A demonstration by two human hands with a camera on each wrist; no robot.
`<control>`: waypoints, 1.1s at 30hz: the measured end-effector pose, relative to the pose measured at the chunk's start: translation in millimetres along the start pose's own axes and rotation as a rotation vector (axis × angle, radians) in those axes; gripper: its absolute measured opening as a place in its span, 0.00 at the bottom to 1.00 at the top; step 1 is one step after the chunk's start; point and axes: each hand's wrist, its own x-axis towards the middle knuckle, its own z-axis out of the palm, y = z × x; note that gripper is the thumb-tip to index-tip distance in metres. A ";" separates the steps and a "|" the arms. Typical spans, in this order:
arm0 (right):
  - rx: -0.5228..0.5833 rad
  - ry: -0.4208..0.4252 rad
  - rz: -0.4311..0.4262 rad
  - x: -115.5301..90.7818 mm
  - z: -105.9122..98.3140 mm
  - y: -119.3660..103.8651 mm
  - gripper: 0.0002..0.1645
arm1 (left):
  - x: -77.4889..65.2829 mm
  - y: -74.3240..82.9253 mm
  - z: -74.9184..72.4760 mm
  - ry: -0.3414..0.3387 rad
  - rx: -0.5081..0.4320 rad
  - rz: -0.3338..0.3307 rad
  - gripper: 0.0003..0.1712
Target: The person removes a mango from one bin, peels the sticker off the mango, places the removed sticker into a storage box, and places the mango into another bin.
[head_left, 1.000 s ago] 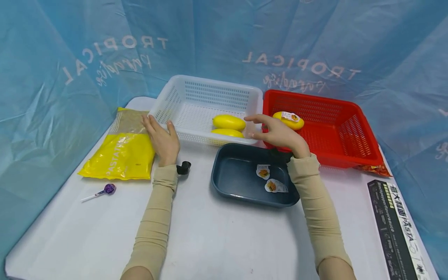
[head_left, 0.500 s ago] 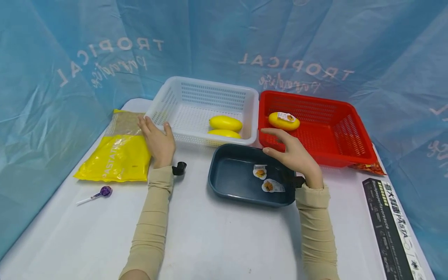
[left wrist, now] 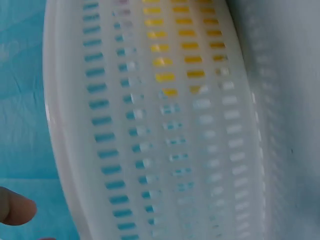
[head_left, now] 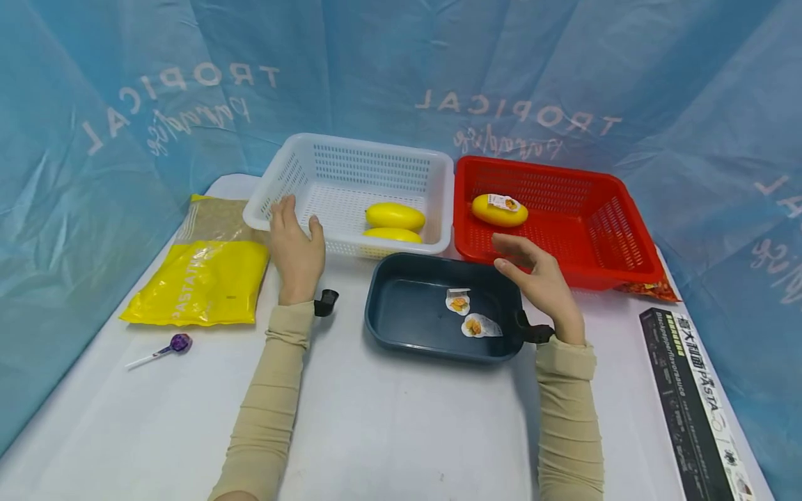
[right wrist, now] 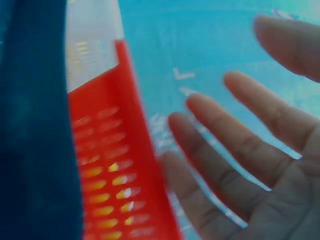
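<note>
My left hand (head_left: 297, 252) hovers by the near left corner of the white basket (head_left: 343, 245), fingers straight and thumb apart, holding nothing. Two yellow mangoes (head_left: 395, 216) lie inside that basket on its right side. Over the right end of the dark blue tray (head_left: 401, 334) and the near rim of the red basket (head_left: 601, 243) is my right hand (head_left: 544, 282); in the right wrist view its fingers (right wrist: 235, 135) are spread, with nothing held. One yellow mango (head_left: 499, 211) with a label sits in the red basket. Two printed stickers (head_left: 481, 325) lie in the tray.
At left lie a yellow pasta bag (head_left: 203, 278) and a purple lollipop (head_left: 180, 342). A black-and-white pasta box (head_left: 692, 396) lies along the right side. A red packet (head_left: 654, 287) is partly under the red basket. A blue printed sheet (head_left: 376, 69) hangs behind.
My right hand has drawn back from beside the mangoes in the white basket, rightward and nearer to me. My left hand has shifted slightly right relative to the pasta bag. The mangoes stay put.
</note>
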 end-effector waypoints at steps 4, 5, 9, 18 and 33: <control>0.052 0.121 -0.011 -2.8 -5.4 10.2 0.26 | -6.7 12.9 -1.6 -0.054 -0.084 0.084 0.28; 0.059 0.166 -0.009 -3.8 -7.8 12.7 0.26 | -8.1 16.5 -2.8 -0.077 -0.106 0.112 0.27; 0.080 0.368 0.044 -9.5 -20.4 24.0 0.25 | -15.1 31.7 -8.9 -0.226 -0.159 0.200 0.26; 0.219 0.720 0.172 -22.4 -45.8 43.4 0.25 | -34.9 66.0 -5.1 -0.637 -0.208 0.292 0.27; 0.368 1.054 0.346 -26.8 -65.9 68.2 0.27 | -29.9 130.8 35.9 -0.847 -0.187 0.351 0.29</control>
